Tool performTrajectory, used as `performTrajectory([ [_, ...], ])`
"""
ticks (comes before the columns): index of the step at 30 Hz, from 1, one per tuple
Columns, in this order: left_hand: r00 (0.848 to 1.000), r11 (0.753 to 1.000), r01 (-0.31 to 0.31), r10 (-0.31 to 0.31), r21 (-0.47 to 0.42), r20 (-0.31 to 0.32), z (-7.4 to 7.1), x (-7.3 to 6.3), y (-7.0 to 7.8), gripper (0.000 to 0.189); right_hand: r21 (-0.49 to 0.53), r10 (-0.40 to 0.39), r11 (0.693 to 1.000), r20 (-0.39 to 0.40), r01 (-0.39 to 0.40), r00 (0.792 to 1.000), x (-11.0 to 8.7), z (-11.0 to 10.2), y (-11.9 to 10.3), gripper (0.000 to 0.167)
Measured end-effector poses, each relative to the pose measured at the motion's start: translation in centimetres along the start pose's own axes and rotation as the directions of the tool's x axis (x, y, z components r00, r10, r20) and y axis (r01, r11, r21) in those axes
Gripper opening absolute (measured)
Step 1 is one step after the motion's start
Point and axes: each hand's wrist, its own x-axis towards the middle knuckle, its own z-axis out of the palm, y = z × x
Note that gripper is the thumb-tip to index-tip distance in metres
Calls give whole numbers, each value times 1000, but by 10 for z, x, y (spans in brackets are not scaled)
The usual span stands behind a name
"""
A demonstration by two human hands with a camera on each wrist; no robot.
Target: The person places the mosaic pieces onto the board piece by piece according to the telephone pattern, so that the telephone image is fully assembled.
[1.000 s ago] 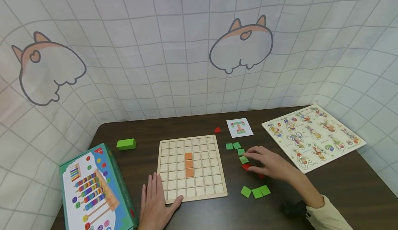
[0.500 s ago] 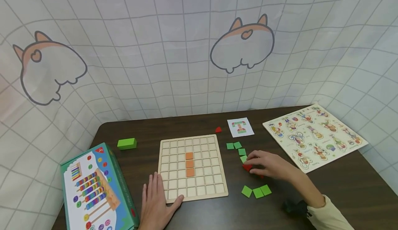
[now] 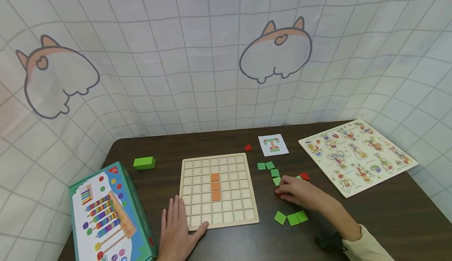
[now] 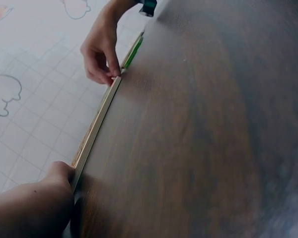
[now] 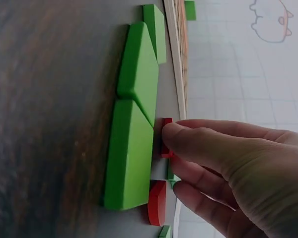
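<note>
My right hand pinches a small red piece between thumb and forefinger, low over the table right of the wooden grid board. Most of that piece is hidden by the fingers in the head view. Fingers straight, my left hand rests along the board's near left corner, its thumb on the front edge. Three orange squares stand in a column in the board's middle cells. Close around the right hand lie green square tiles and another red piece.
Three green tiles lie nearer the front. A pattern card and a red triangular piece are at the back. A picture puzzle board lies right; a green block and a toy box stand left.
The right hand's thumb and fingers have come together on the red piece. That hand has shifted slightly, uncovering a red piece behind it. The left hand stays put.
</note>
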Motion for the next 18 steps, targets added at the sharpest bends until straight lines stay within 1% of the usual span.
performTrajectory([
  [5, 1000, 1000, 1, -1, 5, 5, -1, 0, 0, 115, 3, 23, 1000, 2, -23, 1000, 1, 2, -2, 14],
  [8, 1000, 1000, 6, -6, 6, 8, -1, 0, 1, 116, -22, 10, 1000, -5, -10, 1000, 1, 4, -2, 13],
  [12, 1000, 1000, 10, -10, 7, 5, -1, -2, 0, 115, -90, -42, 995, -43, 38, 998, 2, 8, -2, 12],
  [14, 1000, 1000, 8, -8, 3, -4, 0, -2, 0, 115, -114, -57, 992, -59, 50, 997, 4, 9, -3, 13],
  [16, 1000, 1000, 0, 0, -2, -14, 0, -2, 0, 114, -121, -57, 992, -82, 47, 995, 9, 9, -5, 15],
  [18, 1000, 1000, -10, 10, -8, -22, 1, -2, 0, 114, -99, -44, 995, -105, 34, 994, 15, 9, -9, 17],
])
